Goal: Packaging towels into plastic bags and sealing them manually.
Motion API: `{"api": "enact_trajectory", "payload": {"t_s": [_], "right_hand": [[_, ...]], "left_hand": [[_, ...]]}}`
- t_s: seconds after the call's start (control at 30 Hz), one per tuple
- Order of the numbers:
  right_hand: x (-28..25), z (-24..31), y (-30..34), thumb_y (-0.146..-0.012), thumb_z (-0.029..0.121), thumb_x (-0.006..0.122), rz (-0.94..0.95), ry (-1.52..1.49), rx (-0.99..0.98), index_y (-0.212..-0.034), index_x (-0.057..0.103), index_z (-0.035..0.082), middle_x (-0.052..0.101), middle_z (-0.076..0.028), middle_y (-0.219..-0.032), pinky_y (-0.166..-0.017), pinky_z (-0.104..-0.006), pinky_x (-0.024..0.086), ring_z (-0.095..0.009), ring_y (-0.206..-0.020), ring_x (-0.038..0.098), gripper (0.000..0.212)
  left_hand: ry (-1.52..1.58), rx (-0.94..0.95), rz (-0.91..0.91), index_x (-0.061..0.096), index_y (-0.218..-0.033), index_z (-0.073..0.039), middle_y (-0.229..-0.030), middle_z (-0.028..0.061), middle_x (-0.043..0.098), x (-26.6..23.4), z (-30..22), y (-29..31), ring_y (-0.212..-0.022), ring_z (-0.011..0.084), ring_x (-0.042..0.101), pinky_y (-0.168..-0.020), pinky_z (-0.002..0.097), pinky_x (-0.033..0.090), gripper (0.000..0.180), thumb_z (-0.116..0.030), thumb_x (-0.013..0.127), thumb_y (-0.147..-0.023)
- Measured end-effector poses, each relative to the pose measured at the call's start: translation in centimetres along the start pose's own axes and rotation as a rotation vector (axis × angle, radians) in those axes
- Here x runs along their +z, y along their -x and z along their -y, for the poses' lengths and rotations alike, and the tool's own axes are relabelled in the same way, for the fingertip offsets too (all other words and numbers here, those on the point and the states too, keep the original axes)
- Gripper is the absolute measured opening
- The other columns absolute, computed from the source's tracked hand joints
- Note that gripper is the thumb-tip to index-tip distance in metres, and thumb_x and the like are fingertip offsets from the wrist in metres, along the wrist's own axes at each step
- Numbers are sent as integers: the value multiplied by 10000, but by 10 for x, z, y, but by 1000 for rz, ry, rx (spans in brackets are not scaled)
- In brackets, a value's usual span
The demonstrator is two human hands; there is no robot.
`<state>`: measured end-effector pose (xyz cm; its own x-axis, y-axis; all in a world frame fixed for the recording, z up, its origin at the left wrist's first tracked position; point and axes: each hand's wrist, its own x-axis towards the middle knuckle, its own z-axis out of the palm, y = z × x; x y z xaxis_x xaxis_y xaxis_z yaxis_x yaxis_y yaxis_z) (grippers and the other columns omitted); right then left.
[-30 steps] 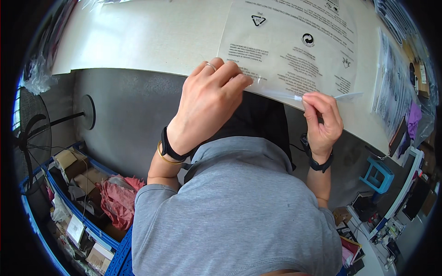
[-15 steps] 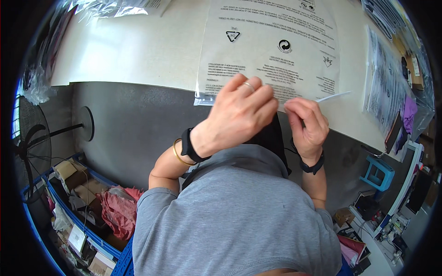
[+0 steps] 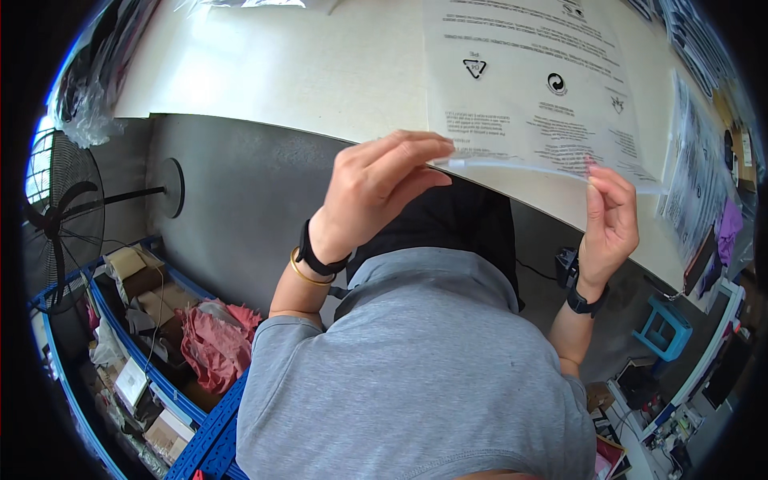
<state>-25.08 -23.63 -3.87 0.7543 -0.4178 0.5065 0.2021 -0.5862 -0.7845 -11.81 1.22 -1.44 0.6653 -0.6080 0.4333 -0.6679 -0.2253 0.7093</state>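
A translucent plastic zip bag (image 3: 528, 104) with dark print lies on the white table, its pale zip edge bowed along the near side. My right hand (image 3: 612, 220) pinches that edge toward its right part, between thumb and fingertips. At the edge's left end is my left hand (image 3: 384, 172), fingers stretched out and thumb apart, with the fingertips beside the bag's corner. A small white piece, perhaps the zip slider (image 3: 457, 163), shows just right of those fingertips.
A stack of similar clear bags (image 3: 684, 160) lies on the table's right side. Plastic-wrapped goods (image 3: 92, 88) hang at the far left. Below stand a black fan (image 3: 68, 208) and a blue-edged bin (image 3: 152, 320) with boxes and red cloth. A blue stool (image 3: 664, 330) is at right.
My hands have moved apart, the left leftward and the right rightward along the zip edge. The left fingers have straightened. The bag appears farther right in view.
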Motion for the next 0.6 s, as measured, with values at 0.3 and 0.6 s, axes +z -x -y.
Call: {"api": "enact_trajectory", "payload": {"t_s": [0.3, 0.6], "right_hand": [[3, 32, 3, -832, -37, 620, 45, 113, 99, -1056, 611, -1, 613, -131, -1128, -699, -272, 531, -149, -810, 640, 227], [60, 57, -7, -713, -34, 686, 297, 112, -281, -930, 657, 9, 633, -89, -922, -618, -303, 540, -211, -745, 659, 223]], "left_hand": [[-29, 126, 7, 640, -855, -31, -876, 60, 669, 22, -1, 3, -666, 193, 648, -562, 275, 515, 190, 39, 694, -686], [-28, 61, -12, 639, -823, -19, -836, 101, 679, 27, -18, 3, -669, 203, 658, -561, 252, 493, 138, 56, 679, -716]]}}
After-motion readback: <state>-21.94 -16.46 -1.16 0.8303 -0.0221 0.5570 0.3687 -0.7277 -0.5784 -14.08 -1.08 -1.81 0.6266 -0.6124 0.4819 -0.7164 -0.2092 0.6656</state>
